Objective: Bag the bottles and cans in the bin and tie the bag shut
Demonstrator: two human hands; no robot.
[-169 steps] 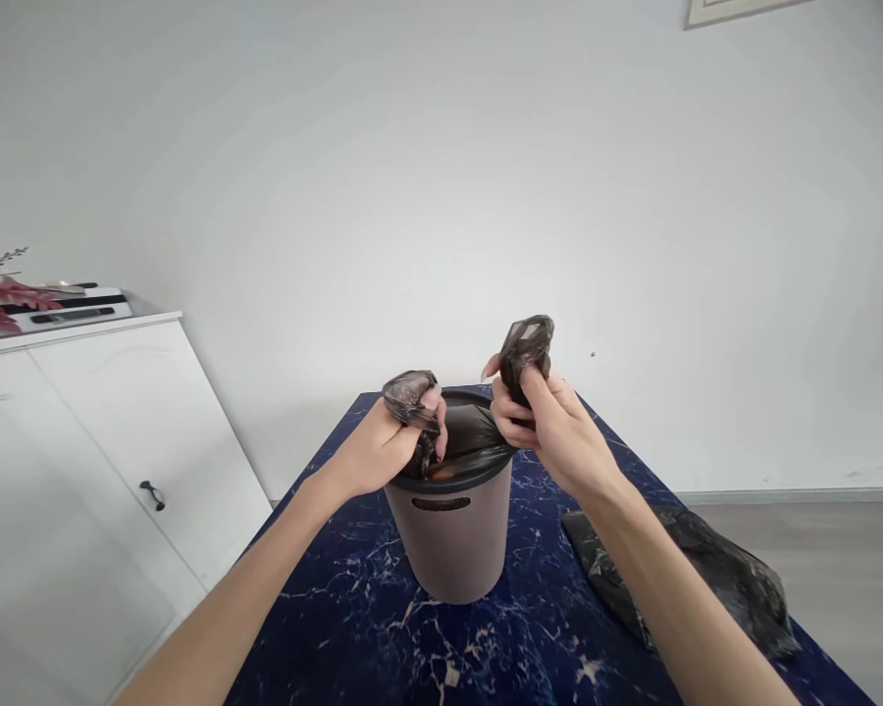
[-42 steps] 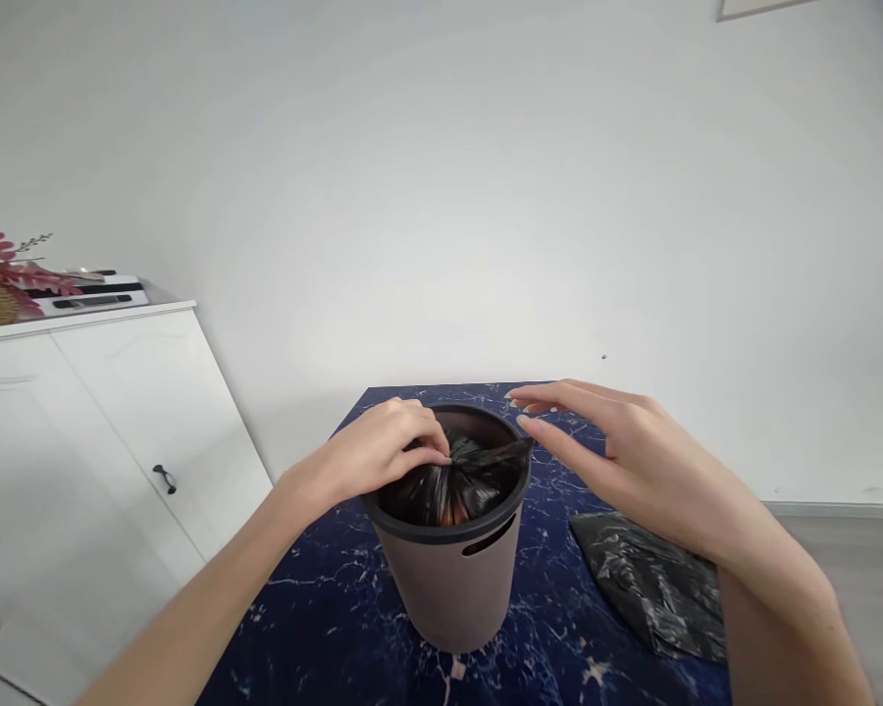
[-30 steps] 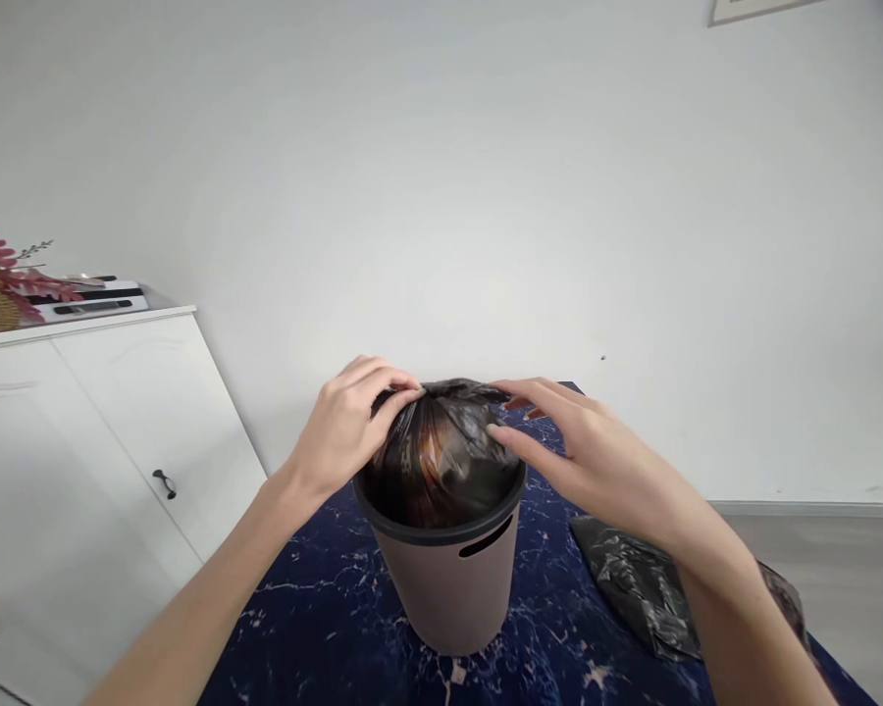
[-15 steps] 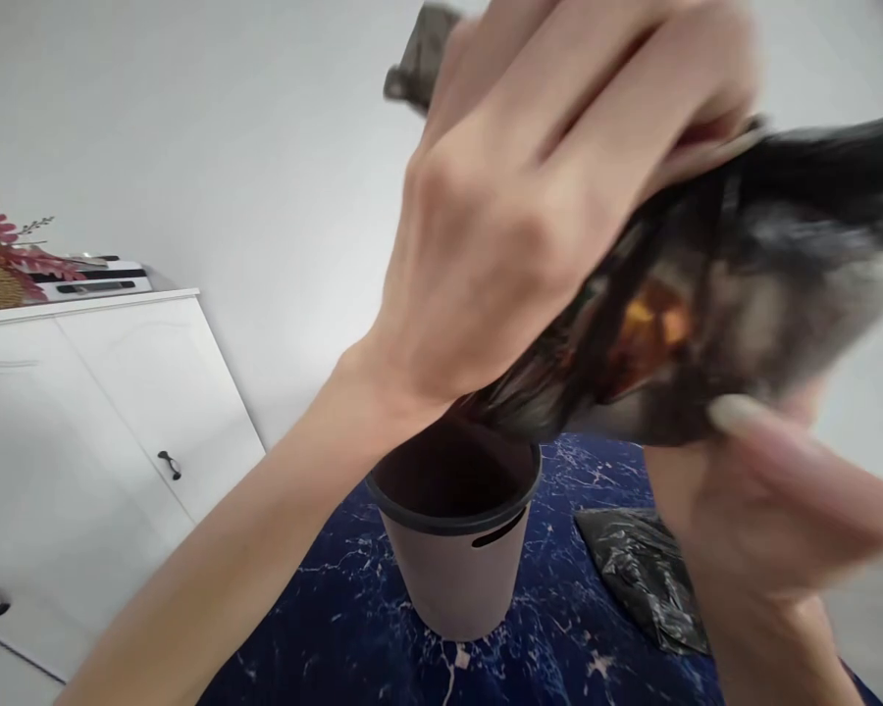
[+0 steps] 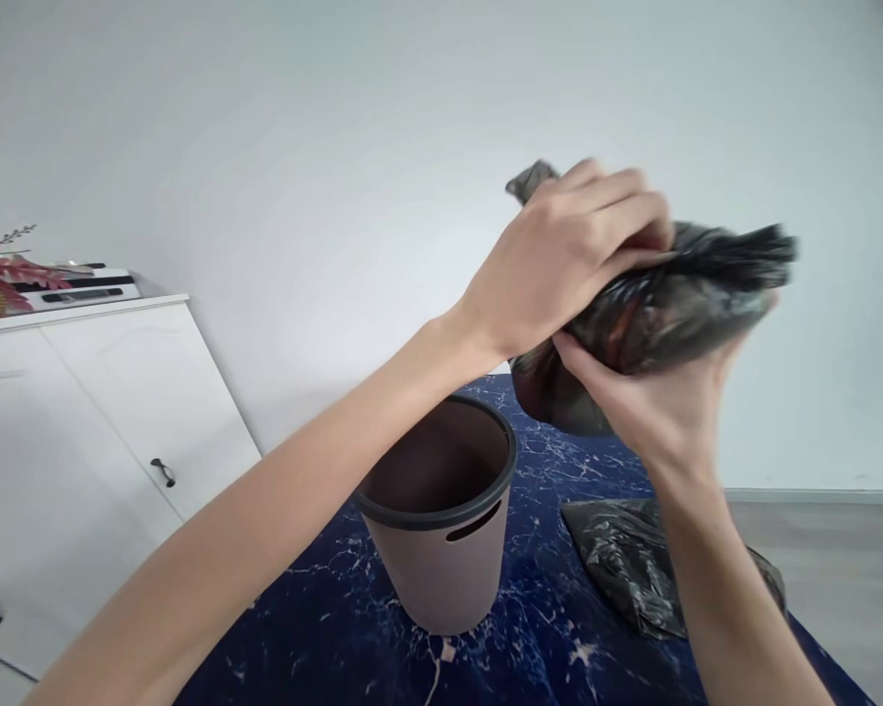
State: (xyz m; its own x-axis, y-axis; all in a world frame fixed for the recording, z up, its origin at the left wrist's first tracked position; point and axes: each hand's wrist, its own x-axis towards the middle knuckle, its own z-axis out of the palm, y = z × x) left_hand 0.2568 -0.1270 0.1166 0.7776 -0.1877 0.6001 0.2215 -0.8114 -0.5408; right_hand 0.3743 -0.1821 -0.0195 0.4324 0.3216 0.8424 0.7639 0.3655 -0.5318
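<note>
A filled black plastic garbage bag is held up in front of the wall, with some orange showing dimly through its thin film. My left hand lies over its upper side, fingers curled and pressing into the plastic. From below, my right hand cups the bag, its thumb along the near side. One twisted corner sticks out past my left knuckles, and a gathered end points right. Lower and to the left stands a grey-brown trash bin with a dark rim and a slot handle; the visible part of its inside looks dark.
Another black plastic bag lies flat on the blue marble-patterned surface, right of the bin. At left stands a white cabinet with dark handles; a device and reddish decorative leaves are on top.
Both hands and the bag have moved farther from the camera, so they look smaller. My right hand has come up under the bag, its thumb now near my left wrist.
</note>
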